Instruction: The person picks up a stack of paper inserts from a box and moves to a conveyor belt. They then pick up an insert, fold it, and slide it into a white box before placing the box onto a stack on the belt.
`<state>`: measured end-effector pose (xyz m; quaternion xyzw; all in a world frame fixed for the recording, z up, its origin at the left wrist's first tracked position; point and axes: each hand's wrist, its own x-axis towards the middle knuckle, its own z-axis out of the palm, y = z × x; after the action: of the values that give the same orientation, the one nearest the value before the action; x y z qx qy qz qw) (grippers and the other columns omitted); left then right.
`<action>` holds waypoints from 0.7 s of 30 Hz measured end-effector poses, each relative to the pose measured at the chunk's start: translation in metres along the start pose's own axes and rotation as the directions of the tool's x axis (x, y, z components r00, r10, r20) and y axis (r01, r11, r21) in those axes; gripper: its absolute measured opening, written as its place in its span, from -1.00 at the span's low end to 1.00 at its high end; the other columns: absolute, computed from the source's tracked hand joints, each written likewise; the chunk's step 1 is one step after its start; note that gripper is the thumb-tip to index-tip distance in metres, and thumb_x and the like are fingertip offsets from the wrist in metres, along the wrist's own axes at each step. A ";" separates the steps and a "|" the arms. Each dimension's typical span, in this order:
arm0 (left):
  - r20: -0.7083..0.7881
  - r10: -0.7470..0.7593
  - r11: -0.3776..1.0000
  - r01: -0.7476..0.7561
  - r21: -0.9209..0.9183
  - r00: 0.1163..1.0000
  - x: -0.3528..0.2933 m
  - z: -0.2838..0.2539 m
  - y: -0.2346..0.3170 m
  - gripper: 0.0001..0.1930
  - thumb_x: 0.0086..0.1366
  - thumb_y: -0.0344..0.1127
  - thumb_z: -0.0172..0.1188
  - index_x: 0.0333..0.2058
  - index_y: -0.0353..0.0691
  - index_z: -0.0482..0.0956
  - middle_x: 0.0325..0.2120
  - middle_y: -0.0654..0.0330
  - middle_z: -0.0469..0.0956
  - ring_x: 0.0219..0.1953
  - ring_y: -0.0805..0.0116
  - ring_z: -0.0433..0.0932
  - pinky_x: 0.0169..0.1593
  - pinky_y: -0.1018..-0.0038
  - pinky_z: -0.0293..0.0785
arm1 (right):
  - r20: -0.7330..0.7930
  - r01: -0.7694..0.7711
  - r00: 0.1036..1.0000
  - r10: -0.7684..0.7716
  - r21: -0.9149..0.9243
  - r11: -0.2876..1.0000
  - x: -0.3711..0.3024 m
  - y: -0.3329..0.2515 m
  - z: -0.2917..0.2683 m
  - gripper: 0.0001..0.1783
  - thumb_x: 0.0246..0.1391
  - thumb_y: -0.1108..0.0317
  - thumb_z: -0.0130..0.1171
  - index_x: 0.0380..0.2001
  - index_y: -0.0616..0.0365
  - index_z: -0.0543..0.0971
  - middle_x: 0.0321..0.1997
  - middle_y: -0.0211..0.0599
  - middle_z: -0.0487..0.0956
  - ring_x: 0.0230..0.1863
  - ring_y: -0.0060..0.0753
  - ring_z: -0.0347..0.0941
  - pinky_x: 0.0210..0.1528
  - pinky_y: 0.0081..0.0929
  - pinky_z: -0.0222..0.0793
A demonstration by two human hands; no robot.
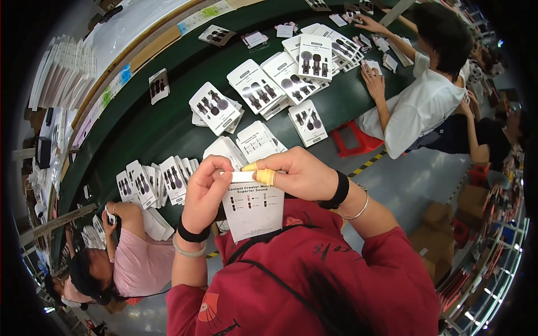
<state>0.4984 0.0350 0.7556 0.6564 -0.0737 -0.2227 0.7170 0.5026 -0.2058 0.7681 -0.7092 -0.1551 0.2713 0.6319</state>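
A flat white box (253, 217) hangs upright in front of my chest, its printed back with small pictures toward me. My left hand (205, 187) pinches the upper left corner between thumb and fingers. My right hand (300, 175) closes on the upper right corner; yellow tape wraps its thumb and a fingertip. Between the hands lies the box's narrow white top edge; whether its flap is tucked in I cannot tell. Just beyond my hands, more white boxes (259, 139) lie on the dark green conveyor belt (168, 126).
Piles of white microphone boxes (255, 84) cover the belt ahead, with a row of boxes (151, 182) to the left. A person in white (414, 95) works at the right, another in pink (140, 246) at the left. A red stool (354, 140) stands beside the belt.
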 end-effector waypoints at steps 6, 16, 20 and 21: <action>-0.093 0.193 0.976 -0.182 0.118 0.977 -0.008 0.012 -0.022 -0.95 0.43 -0.47 0.01 -0.17 -0.24 0.40 -0.41 0.39 0.38 -0.43 0.69 0.27 -0.31 0.73 0.21 | -0.015 0.017 1.000 -0.016 0.081 0.997 0.001 0.003 0.005 -0.73 0.29 0.39 0.10 -0.02 0.31 0.58 -0.25 -0.35 0.67 -0.22 -0.67 0.49 -0.13 -0.62 0.41; -0.146 -0.014 0.991 -0.006 -0.131 0.989 -0.001 0.008 -0.025 -0.92 0.44 -0.42 0.08 -0.27 -0.23 0.38 -0.46 0.41 0.42 -0.44 0.71 0.31 -0.33 0.74 0.25 | 0.014 -0.146 0.989 0.147 0.244 0.959 0.007 0.007 0.006 -0.84 0.26 0.45 0.10 -0.12 0.25 0.45 -0.35 -0.37 0.62 -0.30 -0.72 0.47 -0.22 -0.65 0.37; -0.132 0.079 0.994 -0.088 -0.061 0.988 -0.007 0.006 -0.023 -0.89 0.41 -0.42 0.15 -0.29 -0.24 0.39 -0.50 0.43 0.42 -0.45 0.73 0.32 -0.33 0.74 0.26 | -0.005 -0.134 0.990 0.140 0.254 0.958 0.004 0.004 0.011 -0.85 0.25 0.46 0.11 -0.14 0.24 0.46 -0.35 -0.37 0.61 -0.29 -0.72 0.49 -0.20 -0.65 0.39; -0.131 0.077 0.994 -0.085 -0.061 0.988 -0.009 0.006 -0.025 -0.89 0.41 -0.42 0.15 -0.29 -0.24 0.39 -0.50 0.43 0.42 -0.45 0.73 0.32 -0.33 0.74 0.26 | -0.015 -0.120 0.992 0.129 0.272 0.955 0.003 0.005 0.012 -0.86 0.25 0.46 0.12 -0.16 0.24 0.46 -0.35 -0.37 0.61 -0.28 -0.72 0.49 -0.19 -0.65 0.40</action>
<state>0.4827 0.0322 0.7336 0.6416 -0.0465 -0.1529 0.7502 0.4971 -0.1948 0.7625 -0.6288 -0.0614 0.3174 0.7072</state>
